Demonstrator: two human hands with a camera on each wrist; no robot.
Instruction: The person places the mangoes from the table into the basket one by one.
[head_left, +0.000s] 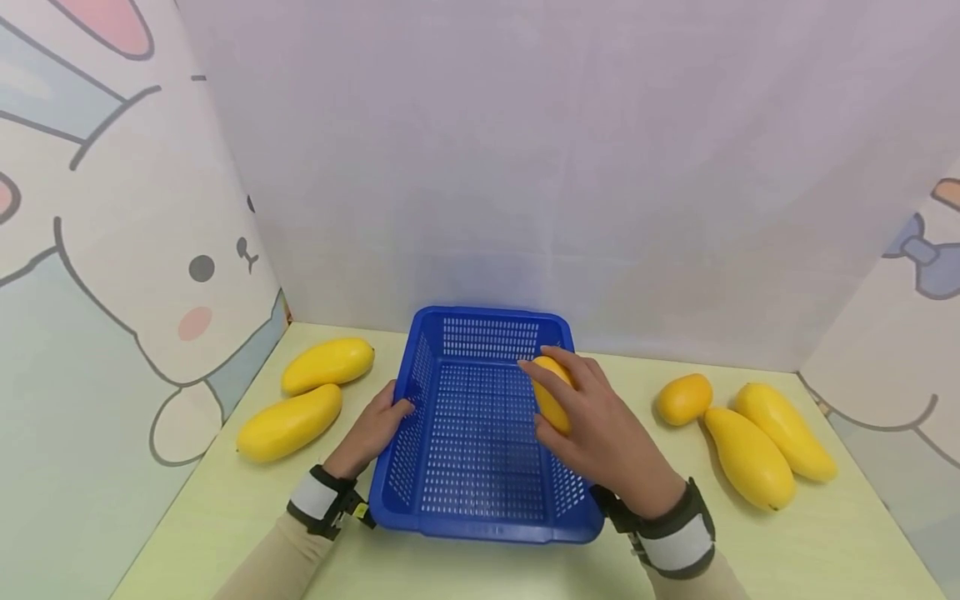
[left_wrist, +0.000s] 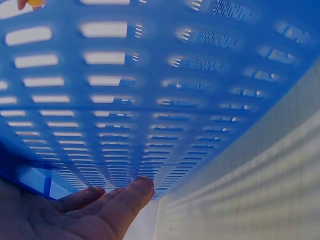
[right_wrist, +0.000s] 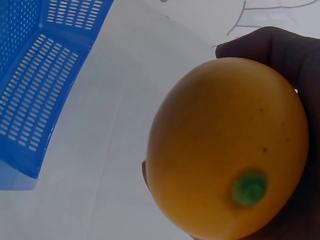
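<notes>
A blue plastic basket (head_left: 487,533) with slotted walls stands in the middle of the table. At its left side my left hand (head_left: 373,429) grips the rim, thumb over the edge. The left wrist view shows the fingers (left_wrist: 127,205) along the outside of the slotted wall. My right hand (head_left: 603,425) holds a small orange-yellow mango (head_left: 553,398) over the basket's right side, thumb and fingers curled round it. In the right wrist view the mango (right_wrist: 225,145) shows its green stem end, and the palm is mostly hidden.
Two long yellow mangoes (head_left: 291,423) lie left of the basket. On the right are a smaller orange-yellow mango (head_left: 684,398) and two long yellow mangoes (head_left: 750,458). A pale curtain (head_left: 525,167) hangs behind the table (head_left: 630,575), with printed cartoon panels (head_left: 112,250) at the sides.
</notes>
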